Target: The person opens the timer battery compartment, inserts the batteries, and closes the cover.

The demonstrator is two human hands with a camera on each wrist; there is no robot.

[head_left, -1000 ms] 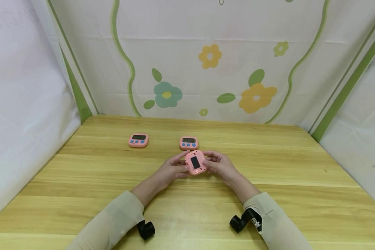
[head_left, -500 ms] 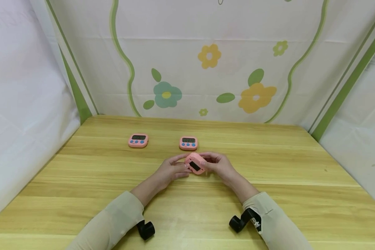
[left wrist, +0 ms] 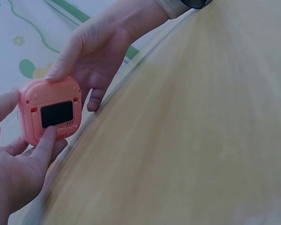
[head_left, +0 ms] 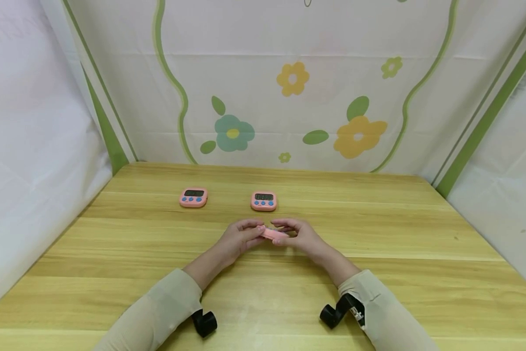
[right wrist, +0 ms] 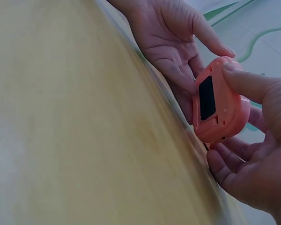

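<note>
A pink digital timer (head_left: 273, 234) is held up between both hands, nearly edge-on in the head view. The left hand (head_left: 238, 239) pinches its left end with thumb and fingers. On the other end, the right hand (head_left: 304, 239) grips with its thumb against the near edge. Both wrist views show the timer's back (left wrist: 33, 97) with a black rectangle (left wrist: 56, 114) in its middle. One left-hand finger presses just below that rectangle in the left wrist view. The right thumb (right wrist: 253, 84) lies across the timer's back in the right wrist view.
Two similar pink timers with blue buttons lie face up farther back on the wooden table (head_left: 377, 219): one at left (head_left: 194, 197), one straight behind the hands (head_left: 263, 201). White flower-printed cloth (head_left: 263, 87) walls the back. Black wrist mounts (head_left: 204, 323) stick out from the sleeves.
The held timer has tipped from showing its back upward to nearly edge-on. The right hand's fingers have shifted on it, while the left hand has barely moved. The two lying timers stay put.
</note>
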